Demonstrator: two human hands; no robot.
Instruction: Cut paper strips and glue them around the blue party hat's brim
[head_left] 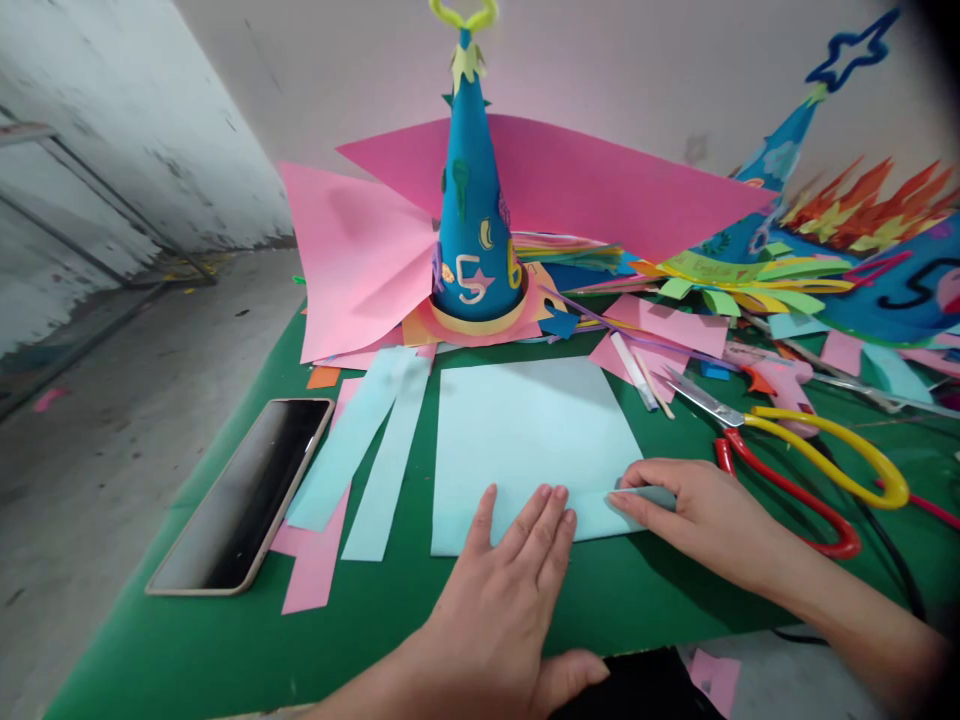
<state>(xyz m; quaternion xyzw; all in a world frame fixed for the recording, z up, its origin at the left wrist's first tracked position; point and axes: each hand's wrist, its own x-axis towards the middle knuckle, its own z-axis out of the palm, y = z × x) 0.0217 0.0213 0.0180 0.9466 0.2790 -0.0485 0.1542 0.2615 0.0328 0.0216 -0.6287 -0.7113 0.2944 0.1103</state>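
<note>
Pale blue paper lies at the centre of the head view: a sheet point(532, 430) on the near part of the green tabletop point(202, 650), between the cut strips and the scissors. The person's left hand point(510, 590) is open, palm down, fingers spread over the sheet's near edge. The right hand point(705, 510) is closed in a pinch on the near right corner, where a bit of paper curls up between thumb and fingers.

A narrow band seems to be turned over along that near edge — so the fold looks partly made, its right end not yet flat. The broad remainder is unfolded. To the left, pale blue strips point(349, 435) look already cut, overlapping pink strips point(319, 560) beside a phone point(244, 500).

The scissors point(731, 415), with one red and one yellow handle, lie right of the sheet, near a pink glue gun point(799, 385) and assorted paper scraps. Behind the sheet stands a decorated blue cone hat point(469, 210) marked with a 5, with large pink sheets point(600, 185) around its back. A second cone hat point(784, 155) and a flame-trimmed blue hat point(911, 275) are at the far right.

Beyond the tabletop are a grey floor point(217, 320), a thin metal frame point(97, 180) and scuffed, pale walls point(210, 130) — a plain, worn room.
</note>
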